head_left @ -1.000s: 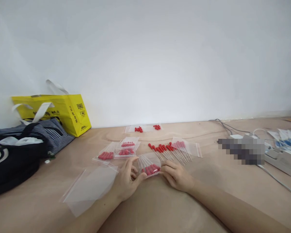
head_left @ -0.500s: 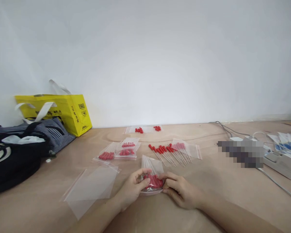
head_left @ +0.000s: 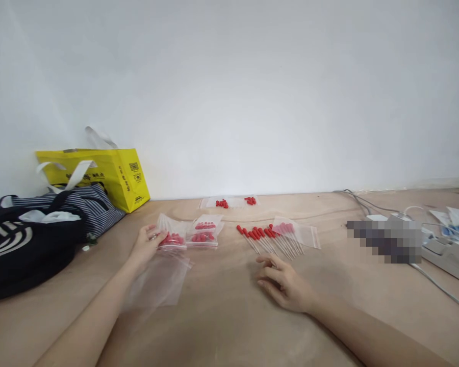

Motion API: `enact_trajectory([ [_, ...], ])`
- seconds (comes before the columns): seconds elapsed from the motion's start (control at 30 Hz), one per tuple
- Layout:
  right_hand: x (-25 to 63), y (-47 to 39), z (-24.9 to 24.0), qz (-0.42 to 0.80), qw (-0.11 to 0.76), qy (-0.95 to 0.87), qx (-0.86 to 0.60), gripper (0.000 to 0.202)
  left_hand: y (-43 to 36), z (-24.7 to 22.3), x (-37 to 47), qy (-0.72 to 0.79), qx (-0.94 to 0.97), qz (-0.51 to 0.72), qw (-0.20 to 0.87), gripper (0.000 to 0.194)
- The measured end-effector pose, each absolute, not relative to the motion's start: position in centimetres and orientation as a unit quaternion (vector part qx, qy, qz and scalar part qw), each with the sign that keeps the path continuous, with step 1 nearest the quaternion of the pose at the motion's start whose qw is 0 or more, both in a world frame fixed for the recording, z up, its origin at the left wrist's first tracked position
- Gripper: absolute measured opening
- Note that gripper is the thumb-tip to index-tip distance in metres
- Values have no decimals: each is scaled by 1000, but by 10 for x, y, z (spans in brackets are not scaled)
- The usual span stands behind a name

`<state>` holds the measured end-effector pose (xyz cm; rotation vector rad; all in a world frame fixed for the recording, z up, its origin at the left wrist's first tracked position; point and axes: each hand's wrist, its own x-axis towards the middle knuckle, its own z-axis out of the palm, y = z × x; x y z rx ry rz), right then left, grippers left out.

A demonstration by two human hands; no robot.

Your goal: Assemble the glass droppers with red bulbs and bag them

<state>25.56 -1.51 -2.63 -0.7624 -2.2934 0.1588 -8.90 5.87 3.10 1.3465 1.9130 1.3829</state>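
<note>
At the left of the table my left hand (head_left: 146, 243) is closed on the edge of a clear zip bag (head_left: 173, 240) of red-bulbed droppers, thumb on its front. This bag lies over or against another one, and the overlap is hard to make out. Right beside it are more filled zip bags (head_left: 202, 237). My right hand (head_left: 285, 284) rests on the table with loosely curled fingers, a little apart, and nothing in them. Just beyond its fingertips, a row of loose droppers (head_left: 266, 239) with red bulbs and thin pale stems lies fanned out.
Flat clear bags (head_left: 158, 283) lie nearer me on the left, and a clear bag (head_left: 304, 235) partly covers the loose droppers. More red bulbs (head_left: 222, 203) lie by the wall. Yellow (head_left: 130, 178) and black (head_left: 30, 260) bags stand left; a power strip (head_left: 449, 257) and cables are right.
My left hand has carried the filled zip bag from the front middle to the filled bags on the left. My right hand has let go of it and stays near the middle.
</note>
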Motion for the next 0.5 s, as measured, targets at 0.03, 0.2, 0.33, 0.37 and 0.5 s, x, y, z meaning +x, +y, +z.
enact_trajectory([
  [0.03, 255, -15, -26, 59, 352, -886, -297, 11, 63, 27, -97, 700, 485, 485, 198, 46],
  [0.2, 254, -16, -24, 57, 345, -886, -306, 11, 75, 12, -110, 746, 492, 432, 123, 30],
  [0.33, 256, -15, -23, 68, 345, -883, -312, 12, 65, 27, -102, 738, 545, 395, 46, 23],
  [0.37, 257, -15, -22, 71, 347, -881, -315, 12, 58, 33, -99, 728, 585, 357, 4, 22],
  [0.5, 261, -13, -20, 84, 349, -875, -326, 10, 16, 43, -91, 672, 715, 192, 21, 29],
])
